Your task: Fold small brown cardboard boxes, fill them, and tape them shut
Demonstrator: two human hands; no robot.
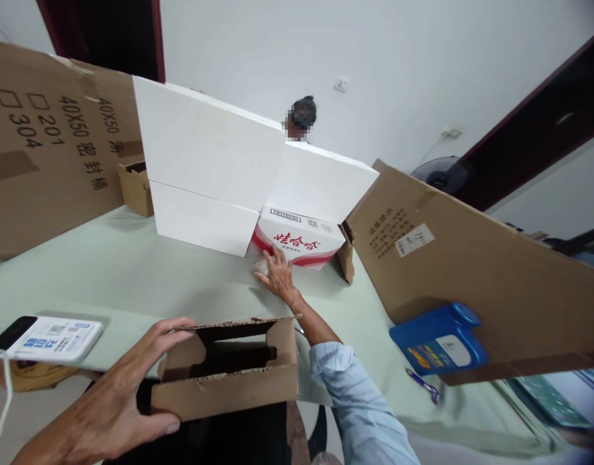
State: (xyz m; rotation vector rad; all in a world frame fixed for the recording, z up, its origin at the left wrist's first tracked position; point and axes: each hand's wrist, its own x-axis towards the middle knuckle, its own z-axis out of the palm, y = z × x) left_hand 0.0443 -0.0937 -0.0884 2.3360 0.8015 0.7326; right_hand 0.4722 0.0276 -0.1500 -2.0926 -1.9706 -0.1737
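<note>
My left hand (103, 387) grips the left end of a small brown cardboard box (229, 392), thumb on its front side and fingers over the far edge. This box has rough-cut rims, and its dark hollow faces up. Farther out, my right hand (278, 274), fingers spread and a little bent, reaches to a white-and-red printed carton (301, 240). Right beside those fingers lies a clear, crumpled-looking plastic thing (262, 265); whether they touch it I cannot tell. White boxes (209, 148) stand stacked behind and left of the carton.
Large brown cardboard sheets (49, 148) flank the pale green table (190, 278). On the right are a blue bottle (439, 339) and a purple-handled razor-like tool (423, 385). A white device with a cable (59, 337) lies left. A person's head (301, 116) shows behind the boxes.
</note>
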